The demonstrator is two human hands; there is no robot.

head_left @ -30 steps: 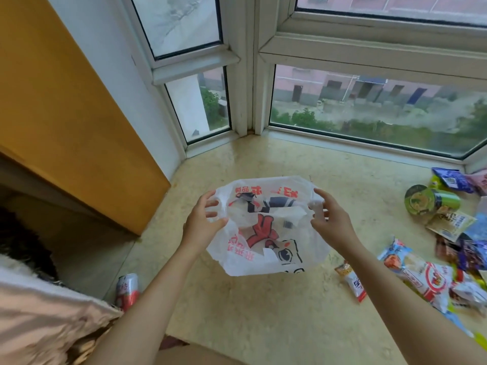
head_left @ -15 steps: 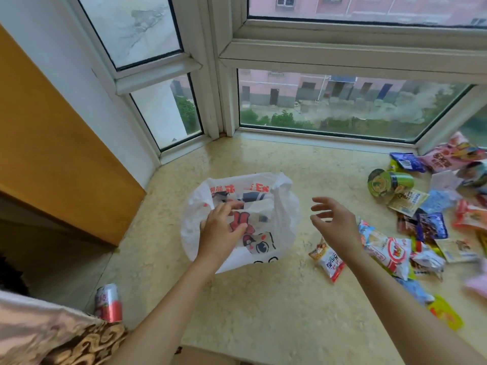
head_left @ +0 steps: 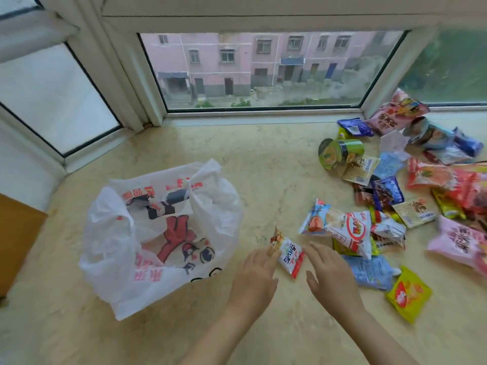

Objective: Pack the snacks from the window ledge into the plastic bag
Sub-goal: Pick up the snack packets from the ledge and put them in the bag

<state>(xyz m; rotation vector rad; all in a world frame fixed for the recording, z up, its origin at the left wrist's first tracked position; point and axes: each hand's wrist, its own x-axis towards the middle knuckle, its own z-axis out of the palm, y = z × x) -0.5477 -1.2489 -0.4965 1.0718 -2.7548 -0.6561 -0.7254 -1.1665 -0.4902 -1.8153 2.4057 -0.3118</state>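
The white plastic bag (head_left: 158,233) with red and black print lies on the beige stone window ledge (head_left: 276,180), its mouth gaping upward, and neither hand touches it. Right of it lies a small white, red and orange snack packet (head_left: 288,252). My left hand (head_left: 257,272) touches the packet's left end with straight fingers. My right hand (head_left: 329,270) reaches its right edge, fingers also extended. Whether either hand pinches the packet is unclear. A heap of snacks (head_left: 411,201) spreads across the right side of the ledge.
In the heap are a green tub (head_left: 340,156) on its side, a white-and-red packet (head_left: 350,230), a blue packet (head_left: 369,270), a yellow packet (head_left: 408,293) and pink bags (head_left: 395,114). Window frames bound the ledge at the back and left. A wooden panel (head_left: 15,241) stands at far left.
My left hand has let go of the bag, which now rests on the ledge. Both hands have moved right and down to the small packet. The view has swung right.
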